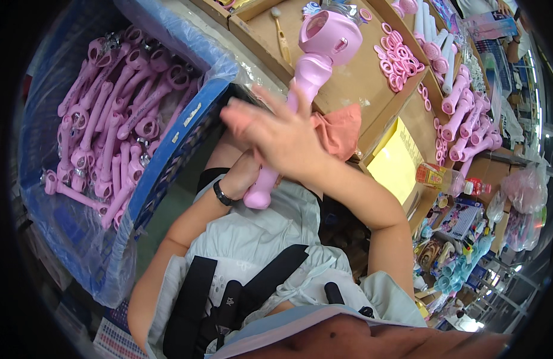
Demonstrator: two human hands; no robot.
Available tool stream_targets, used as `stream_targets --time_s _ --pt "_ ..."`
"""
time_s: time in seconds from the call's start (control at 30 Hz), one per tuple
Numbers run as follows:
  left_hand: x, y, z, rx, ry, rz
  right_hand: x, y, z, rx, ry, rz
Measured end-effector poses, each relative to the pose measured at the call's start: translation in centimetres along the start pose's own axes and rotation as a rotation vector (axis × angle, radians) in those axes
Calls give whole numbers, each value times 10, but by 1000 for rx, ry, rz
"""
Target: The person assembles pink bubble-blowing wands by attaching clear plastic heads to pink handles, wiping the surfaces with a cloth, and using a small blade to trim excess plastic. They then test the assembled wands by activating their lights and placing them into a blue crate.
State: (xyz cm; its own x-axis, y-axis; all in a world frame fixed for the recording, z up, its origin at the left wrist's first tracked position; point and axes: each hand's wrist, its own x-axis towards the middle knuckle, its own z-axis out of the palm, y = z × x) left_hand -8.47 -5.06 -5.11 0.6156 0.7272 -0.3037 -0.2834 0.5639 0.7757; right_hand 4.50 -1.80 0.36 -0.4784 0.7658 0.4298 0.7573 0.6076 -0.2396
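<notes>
A pink plastic toy wand (313, 73) stands tilted in front of me, its round head with an oval opening and clear tip pointing away. My left hand (243, 175), with a black band at the wrist, is closed round the wand's lower handle. Across the handle lies my right hand (287, 140), blurred, its fingers stretched and spread. Beside that hand is an orange cloth (341, 128); whether the palm touches it is hidden.
To the left, a blue crate (183, 127) lined with plastic holds many similar pink wands (112, 99). The cardboard-lined worktable (342, 90) carries pink rings (397, 58), a brush (280, 36), a yellow sheet (396, 163) and a bottle (441, 178). More pink handles (468, 122) lie at right.
</notes>
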Motion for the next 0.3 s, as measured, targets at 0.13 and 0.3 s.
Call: stream_targets --time_s 0.13,0.3 --pt "-1 5 1 -217 -61 -291 32 52 -8 -293 148 92" --pt "-2 14 2 -292 -69 -283 67 94 -52 -525 378 144"
